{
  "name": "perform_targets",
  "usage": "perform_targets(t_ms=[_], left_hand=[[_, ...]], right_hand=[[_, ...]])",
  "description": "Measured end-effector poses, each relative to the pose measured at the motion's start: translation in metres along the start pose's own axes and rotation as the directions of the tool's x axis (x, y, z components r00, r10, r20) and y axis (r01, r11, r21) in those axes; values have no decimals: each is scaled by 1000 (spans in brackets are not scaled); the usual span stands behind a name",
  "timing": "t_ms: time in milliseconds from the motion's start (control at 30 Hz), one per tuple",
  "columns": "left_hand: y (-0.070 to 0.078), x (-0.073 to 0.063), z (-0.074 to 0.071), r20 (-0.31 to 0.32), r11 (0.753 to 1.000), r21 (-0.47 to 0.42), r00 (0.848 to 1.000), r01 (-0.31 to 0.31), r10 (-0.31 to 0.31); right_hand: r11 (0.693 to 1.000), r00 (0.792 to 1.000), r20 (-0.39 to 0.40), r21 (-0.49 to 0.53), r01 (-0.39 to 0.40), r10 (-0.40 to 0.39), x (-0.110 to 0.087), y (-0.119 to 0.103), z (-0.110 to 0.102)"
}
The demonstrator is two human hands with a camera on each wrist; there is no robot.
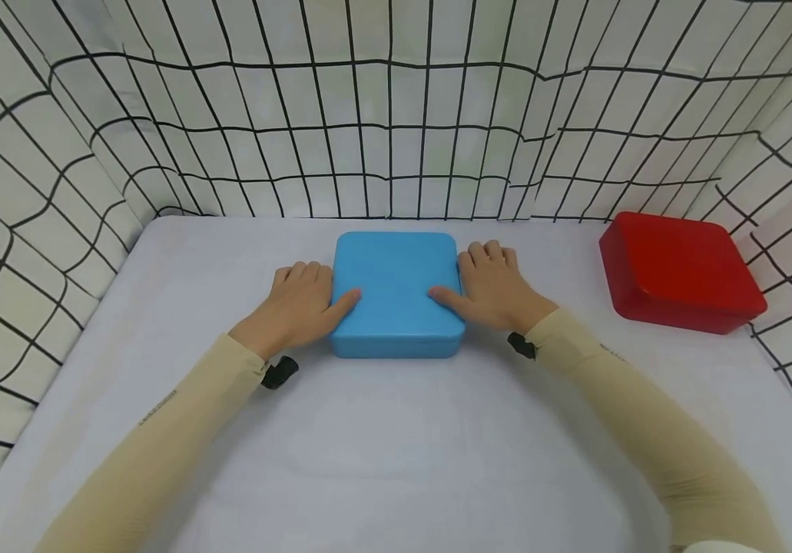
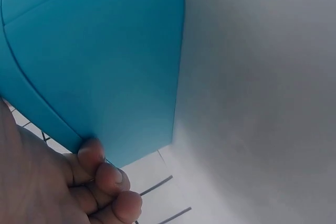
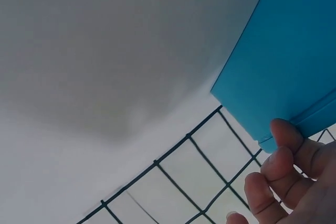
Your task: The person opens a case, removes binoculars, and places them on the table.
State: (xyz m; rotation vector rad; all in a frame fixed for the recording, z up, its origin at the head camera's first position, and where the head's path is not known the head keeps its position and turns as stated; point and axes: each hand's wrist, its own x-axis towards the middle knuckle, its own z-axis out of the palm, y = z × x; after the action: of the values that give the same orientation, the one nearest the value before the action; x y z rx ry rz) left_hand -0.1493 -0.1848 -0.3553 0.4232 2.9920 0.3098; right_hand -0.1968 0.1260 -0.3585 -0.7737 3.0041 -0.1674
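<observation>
A light blue rectangular box (image 1: pixel 396 296) with a rounded lid lies flat on the white table, between both hands. My left hand (image 1: pixel 299 303) grips its left side, thumb over the top edge. On the opposite side my right hand (image 1: pixel 492 288) holds it the same way, thumb on top near the edge. In the left wrist view, curled fingertips (image 2: pixel 110 177) meet the lid's rim by the seam on the box's side wall (image 2: pixel 105 77). The right wrist view has an index fingertip (image 3: pixel 286 129) against the rim near a far corner.
A red box (image 1: pixel 686 269) sits at the right rear of the white table (image 1: pixel 396 461), close to the black wire grid (image 1: pixel 389 130). That grid rises along the back and both sides, with pale cloth behind it.
</observation>
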Motion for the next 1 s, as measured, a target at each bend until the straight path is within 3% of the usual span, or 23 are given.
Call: perform_targets(t_ms=[400,1000], left_hand=[[-4,-30,-4,-28,997,70,999,-22,24],[-3,-66,7,-136,989,120,985,-88,104]], right_hand=[[999,999,-39,-20,32,-32,-15,-24,4],[999,996,-75,1,50,-50,-43,-41,9]])
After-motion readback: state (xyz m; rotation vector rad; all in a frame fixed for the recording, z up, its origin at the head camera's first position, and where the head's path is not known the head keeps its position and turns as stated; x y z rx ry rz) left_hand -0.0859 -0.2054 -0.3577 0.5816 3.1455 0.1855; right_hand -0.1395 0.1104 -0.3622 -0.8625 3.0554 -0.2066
